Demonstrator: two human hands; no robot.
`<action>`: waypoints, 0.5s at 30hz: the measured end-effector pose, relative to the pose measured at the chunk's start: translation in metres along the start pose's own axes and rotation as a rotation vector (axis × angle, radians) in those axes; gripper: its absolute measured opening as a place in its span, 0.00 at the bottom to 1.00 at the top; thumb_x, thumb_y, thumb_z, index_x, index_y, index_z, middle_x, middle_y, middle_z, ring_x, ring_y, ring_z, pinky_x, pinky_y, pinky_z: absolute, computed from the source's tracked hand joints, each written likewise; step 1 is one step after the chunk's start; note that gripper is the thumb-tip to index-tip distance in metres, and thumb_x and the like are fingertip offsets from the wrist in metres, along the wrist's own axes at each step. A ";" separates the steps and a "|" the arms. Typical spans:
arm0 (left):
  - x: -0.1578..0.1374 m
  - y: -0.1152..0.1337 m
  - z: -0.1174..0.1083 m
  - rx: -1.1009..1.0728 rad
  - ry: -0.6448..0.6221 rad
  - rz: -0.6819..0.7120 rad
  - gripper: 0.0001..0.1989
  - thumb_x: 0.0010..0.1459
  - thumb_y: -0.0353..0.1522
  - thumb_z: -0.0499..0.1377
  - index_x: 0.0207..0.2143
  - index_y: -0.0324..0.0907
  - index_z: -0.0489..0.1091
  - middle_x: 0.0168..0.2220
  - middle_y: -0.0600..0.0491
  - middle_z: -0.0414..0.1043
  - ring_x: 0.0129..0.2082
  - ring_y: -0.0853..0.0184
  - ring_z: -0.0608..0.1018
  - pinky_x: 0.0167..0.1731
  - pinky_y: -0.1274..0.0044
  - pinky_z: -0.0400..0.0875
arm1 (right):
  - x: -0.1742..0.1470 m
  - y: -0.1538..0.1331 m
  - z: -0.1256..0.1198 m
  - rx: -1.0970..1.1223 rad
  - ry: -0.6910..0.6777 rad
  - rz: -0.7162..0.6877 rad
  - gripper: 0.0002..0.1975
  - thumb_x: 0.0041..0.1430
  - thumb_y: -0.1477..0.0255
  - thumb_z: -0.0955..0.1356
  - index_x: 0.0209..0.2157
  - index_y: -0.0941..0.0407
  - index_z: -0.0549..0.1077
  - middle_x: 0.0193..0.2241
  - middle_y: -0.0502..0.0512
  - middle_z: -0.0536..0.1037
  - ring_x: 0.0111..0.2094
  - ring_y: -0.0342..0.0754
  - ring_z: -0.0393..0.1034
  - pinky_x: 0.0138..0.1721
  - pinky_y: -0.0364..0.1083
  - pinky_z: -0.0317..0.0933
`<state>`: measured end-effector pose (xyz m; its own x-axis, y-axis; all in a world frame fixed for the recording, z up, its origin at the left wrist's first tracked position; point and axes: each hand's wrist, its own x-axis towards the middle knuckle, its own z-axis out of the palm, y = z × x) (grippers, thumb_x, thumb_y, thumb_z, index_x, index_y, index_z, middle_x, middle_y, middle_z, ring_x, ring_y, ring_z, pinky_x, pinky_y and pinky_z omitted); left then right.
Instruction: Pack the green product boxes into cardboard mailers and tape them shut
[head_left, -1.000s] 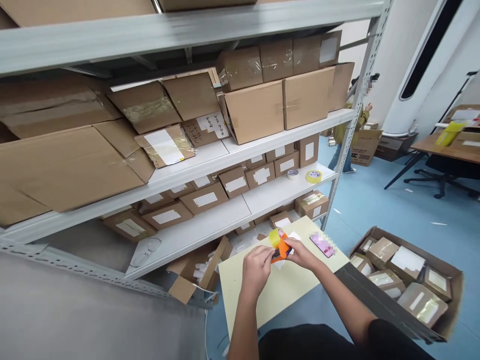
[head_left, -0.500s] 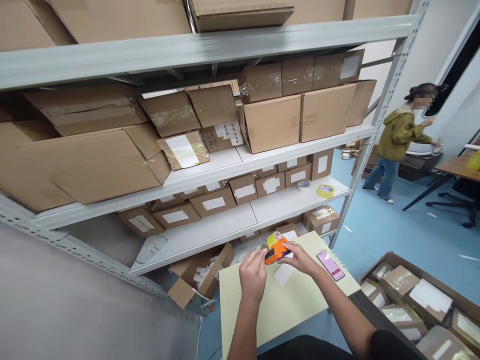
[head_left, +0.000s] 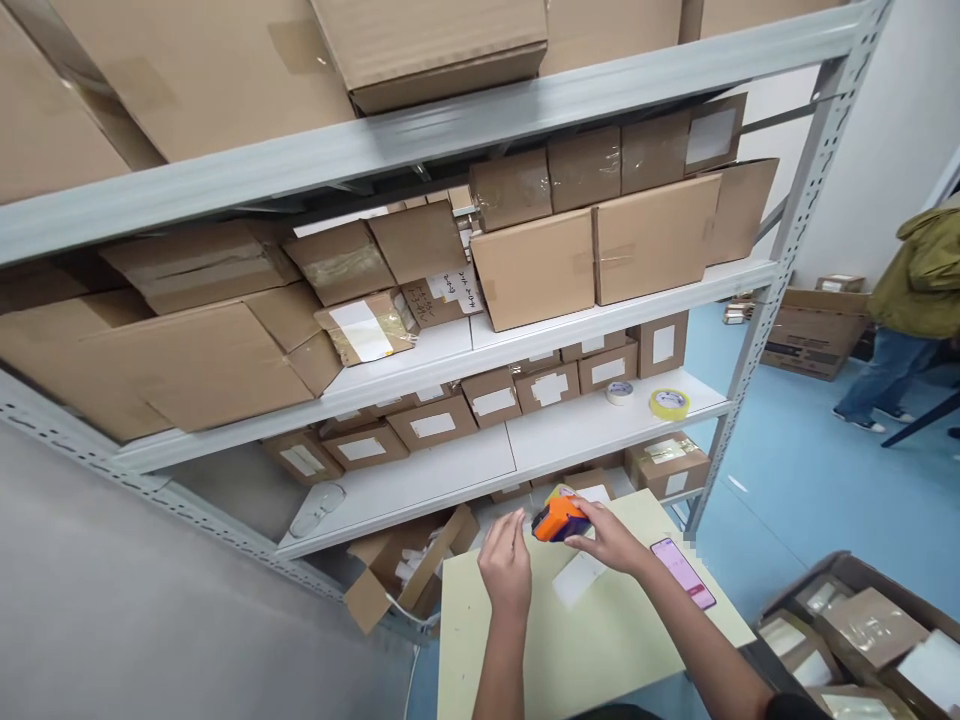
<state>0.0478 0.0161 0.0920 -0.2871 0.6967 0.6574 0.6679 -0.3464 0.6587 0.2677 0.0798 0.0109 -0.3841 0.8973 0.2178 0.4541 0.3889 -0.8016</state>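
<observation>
My right hand (head_left: 611, 538) grips an orange and dark-blue tape dispenser (head_left: 559, 520) above the table. Part of a yellow tape roll (head_left: 559, 492) shows behind the orange body. Just left of the dispenser's front end, apart from it, is my left hand (head_left: 506, 565). Its fingers are pressed together and point upward; whatever they may pinch is too small to make out. Beneath the dispenser a white paper slip (head_left: 577, 578) lies on the pale yellow table (head_left: 592, 640). To the right of it a phone (head_left: 682, 573) rests with its screen lit.
A metal rack (head_left: 517, 455) full of cardboard boxes stands ahead, with a white tape roll (head_left: 619, 392) and a yellow one (head_left: 669, 404) on a shelf. An open carton (head_left: 405, 570) is left of the table; a bin of parcels (head_left: 847, 570) is right. A person (head_left: 911, 300) stands far right.
My left hand has come away from the dispenser's front end, opening a small gap. The dispenser has turned slightly in my right hand. The view has shifted, and the other person is nearer its right edge.
</observation>
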 end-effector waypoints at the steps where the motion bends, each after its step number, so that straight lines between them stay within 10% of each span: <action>1: -0.002 -0.003 0.004 0.008 0.012 -0.029 0.14 0.68 0.38 0.58 0.40 0.44 0.83 0.40 0.47 0.84 0.41 0.61 0.85 0.49 0.68 0.80 | -0.001 0.001 -0.003 -0.010 -0.021 -0.016 0.34 0.63 0.53 0.72 0.65 0.54 0.69 0.63 0.66 0.72 0.62 0.65 0.66 0.64 0.62 0.60; 6: -0.004 -0.011 0.018 0.093 0.045 -0.147 0.17 0.68 0.42 0.57 0.41 0.45 0.84 0.55 0.44 0.78 0.50 0.56 0.83 0.52 0.65 0.79 | 0.000 0.014 -0.008 -0.005 -0.108 -0.108 0.28 0.70 0.59 0.65 0.67 0.52 0.66 0.66 0.63 0.69 0.64 0.61 0.65 0.65 0.60 0.59; 9: -0.006 -0.008 0.028 0.187 0.004 -0.152 0.17 0.68 0.42 0.57 0.48 0.48 0.82 0.73 0.48 0.57 0.66 0.50 0.71 0.62 0.61 0.71 | 0.018 0.033 -0.009 -0.027 -0.039 -0.136 0.27 0.71 0.60 0.64 0.66 0.53 0.67 0.65 0.64 0.70 0.64 0.61 0.65 0.65 0.61 0.60; 15: -0.023 0.006 0.056 0.210 -0.148 -0.264 0.33 0.67 0.39 0.56 0.72 0.48 0.56 0.78 0.48 0.34 0.74 0.50 0.55 0.68 0.59 0.61 | 0.090 0.048 -0.024 -0.098 0.097 -0.346 0.22 0.66 0.72 0.67 0.61 0.53 0.73 0.56 0.63 0.78 0.59 0.59 0.72 0.62 0.61 0.64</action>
<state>0.0971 0.0326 0.0603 -0.3767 0.8333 0.4046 0.7145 -0.0166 0.6994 0.2743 0.1845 0.0053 -0.4528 0.7228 0.5221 0.3868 0.6868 -0.6154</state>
